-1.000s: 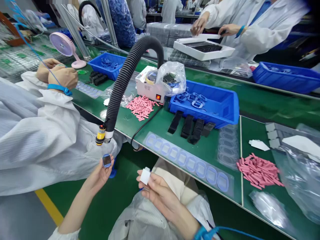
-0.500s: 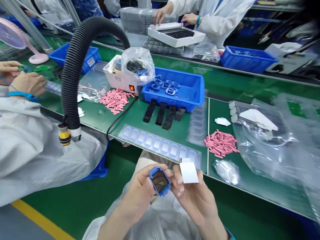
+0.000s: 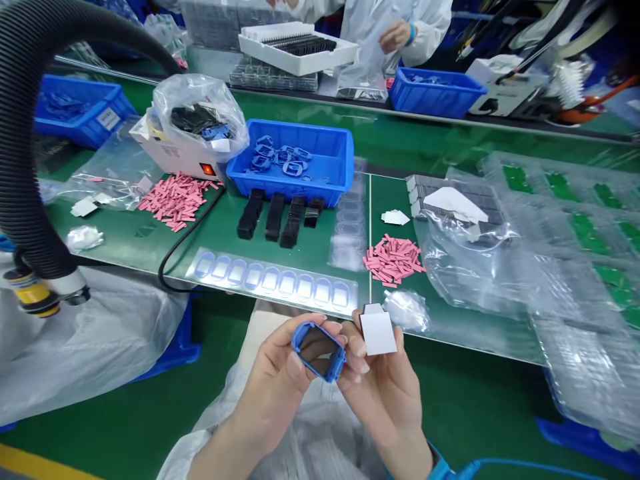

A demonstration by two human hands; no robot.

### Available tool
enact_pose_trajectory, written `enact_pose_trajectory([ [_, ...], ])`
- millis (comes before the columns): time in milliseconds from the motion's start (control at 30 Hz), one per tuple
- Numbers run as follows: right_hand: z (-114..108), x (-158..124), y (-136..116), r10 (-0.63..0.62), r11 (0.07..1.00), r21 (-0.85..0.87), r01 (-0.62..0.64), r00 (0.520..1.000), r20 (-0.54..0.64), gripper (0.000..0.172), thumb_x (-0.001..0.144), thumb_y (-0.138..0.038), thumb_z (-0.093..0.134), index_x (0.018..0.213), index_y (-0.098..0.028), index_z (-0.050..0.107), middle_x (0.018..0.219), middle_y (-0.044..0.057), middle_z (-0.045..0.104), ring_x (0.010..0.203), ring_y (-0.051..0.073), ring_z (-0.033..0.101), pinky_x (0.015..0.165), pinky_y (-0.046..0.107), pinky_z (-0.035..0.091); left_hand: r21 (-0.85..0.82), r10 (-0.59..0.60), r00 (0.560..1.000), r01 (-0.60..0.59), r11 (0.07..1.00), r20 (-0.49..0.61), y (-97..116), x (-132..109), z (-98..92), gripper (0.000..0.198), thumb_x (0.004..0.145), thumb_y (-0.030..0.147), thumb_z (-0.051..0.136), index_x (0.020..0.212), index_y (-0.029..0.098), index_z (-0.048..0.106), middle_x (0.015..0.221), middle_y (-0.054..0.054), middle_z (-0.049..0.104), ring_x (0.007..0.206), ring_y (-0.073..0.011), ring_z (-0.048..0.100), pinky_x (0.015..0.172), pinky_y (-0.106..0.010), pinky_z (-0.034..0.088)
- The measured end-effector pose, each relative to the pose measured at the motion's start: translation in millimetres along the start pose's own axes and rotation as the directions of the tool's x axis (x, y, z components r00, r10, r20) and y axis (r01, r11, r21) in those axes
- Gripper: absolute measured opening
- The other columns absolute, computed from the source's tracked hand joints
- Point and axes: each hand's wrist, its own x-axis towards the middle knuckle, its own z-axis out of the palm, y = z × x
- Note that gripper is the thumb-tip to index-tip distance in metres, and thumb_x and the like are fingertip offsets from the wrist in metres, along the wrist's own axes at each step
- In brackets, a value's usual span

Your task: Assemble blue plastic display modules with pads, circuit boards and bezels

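Note:
My left hand is closed around a blue plastic frame with a dark screen, held tilted below the bench edge. The fingertips of my right hand reach the frame's right side. Between the fingers of that same hand stands a white card-like piece with a narrower tab at its top. Just beyond my hands, a clear strip of oval pieces lies along the bench edge. Behind it are several black stacks and a blue bin with blue frames inside.
Pink strips lie in a left pile and a right pile. A black hose arches over the left side. Plastic trays with green boards cover the right. A co-worker's hand is across the bench.
My view has swung to the right, so the bench things sit further left. The blue frame is tilted a little differently in my hands. The co-worker's hand has left the white tray.

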Motion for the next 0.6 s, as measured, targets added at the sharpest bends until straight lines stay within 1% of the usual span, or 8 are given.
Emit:
enact_pose_trajectory([
  [200, -10, -3, -6, -0.097, 0.993, -0.075, 0.090, 0.990, -0.097, 0.036, 0.074, -0.062, 0.060, 0.071, -0.026, 0.057, 0.059, 0.000, 0.054, 0.045, 0.012, 0.045, 0.042, 0.027, 0.041, 0.027, 0.010, 1.000, -0.010, 1.000, 0.009, -3, 4, 7.5, 0.029, 0.066, 0.039, 0.078, 0.093, 0.028, 0.074, 0.091, 0.002, 0.076, 0.085, -0.0147, 0.069, 0.075, -0.019, 0.054],
  [267, -15, -7, -7, -0.181, 0.975, -0.150, 0.166, 0.979, -0.090, 0.034, 0.078, -0.060, 0.057, 0.077, -0.026, 0.060, 0.062, 0.002, 0.058, 0.048, 0.013, 0.051, 0.044, 0.027, 0.045, 0.048, 0.015, 1.000, -0.016, 0.999, 0.010, -4, 5, 7.0, 0.029, 0.067, 0.039, 0.077, 0.094, 0.028, 0.074, 0.093, 0.002, 0.076, 0.089, -0.0143, 0.068, 0.078, -0.019, 0.053],
  [333, -21, -13, -9, -0.335, 0.908, -0.288, 0.305, 0.940, -0.060, 0.028, 0.082, -0.055, 0.057, 0.084, -0.028, 0.063, 0.067, 0.002, 0.063, 0.057, 0.015, 0.059, 0.051, 0.028, 0.050, 0.061, 0.029, 1.000, -0.030, 0.998, 0.011, -6, 5, 5.1, 0.030, 0.069, 0.038, 0.076, 0.098, 0.028, 0.073, 0.097, 0.002, 0.076, 0.092, -0.0140, 0.068, 0.081, -0.018, 0.053],
  [400, -27, -18, -10, -0.537, 0.734, -0.472, 0.489, 0.843, 0.038, 0.020, 0.084, -0.045, 0.060, 0.094, -0.029, 0.065, 0.075, 0.003, 0.067, 0.070, 0.019, 0.064, 0.061, 0.033, 0.054, 0.083, 0.043, 0.999, -0.044, 0.996, 0.014, -8, 6, 2.6, 0.031, 0.070, 0.038, 0.075, 0.100, 0.029, 0.073, 0.100, 0.002, 0.076, 0.095, -0.0143, 0.068, 0.083, -0.018, 0.052],
  [467, -30, -22, -13, -0.675, 0.439, -0.633, 0.637, 0.699, 0.235, 0.022, 0.084, -0.032, 0.063, 0.106, -0.028, 0.065, 0.084, 0.005, 0.069, 0.081, 0.023, 0.064, 0.067, 0.038, 0.054, 0.118, 0.057, 0.998, -0.058, 0.991, 0.011, -10, 6, 0.1, 0.030, 0.070, 0.038, 0.075, 0.099, 0.029, 0.073, 0.101, 0.000, 0.076, 0.096, -0.0155, 0.068, 0.083, -0.019, 0.052],
  [533, -32, -25, -17, -0.671, 0.137, -0.726, 0.674, 0.603, 0.432, 0.036, 0.080, -0.021, 0.067, 0.115, -0.025, 0.063, 0.090, 0.007, 0.071, 0.085, 0.025, 0.064, 0.068, 0.040, 0.053, 0.156, 0.068, 0.998, -0.069, 0.985, 0.009, -11, 6, -2.1, 0.031, 0.070, 0.037, 0.076, 0.099, 0.029, 0.073, 0.102, -0.001, 0.076, 0.096, -0.0171, 0.068, 0.081, -0.020, 0.052],
  [567, -32, -26, -20, -0.642, 0.009, -0.748, 0.664, 0.577, 0.505, 0.042, 0.077, -0.016, 0.069, 0.117, -0.024, 0.062, 0.093, 0.007, 0.071, 0.087, 0.025, 0.063, 0.068, 0.039, 0.054, 0.173, 0.072, 0.997, -0.073, 0.982, 0.009, -12, 7, -3.0, 0.031, 0.070, 0.036, 0.076, 0.100, 0.029, 0.073, 0.103, -0.001, 0.076, 0.096, -0.0176, 0.068, 0.081, -0.021, 0.053],
  [600, -32, -26, -22, -0.608, -0.091, -0.762, 0.641, 0.570, 0.553, 0.045, 0.075, -0.013, 0.070, 0.118, -0.024, 0.062, 0.095, 0.007, 0.072, 0.090, 0.024, 0.063, 0.069, 0.038, 0.054, 0.186, 0.074, 0.997, -0.075, 0.980, 0.011, -12, 7, -3.9, 0.031, 0.070, 0.035, 0.076, 0.100, 0.030, 0.073, 0.104, -0.002, 0.075, 0.097, -0.0180, 0.068, 0.082, -0.021, 0.052],
])
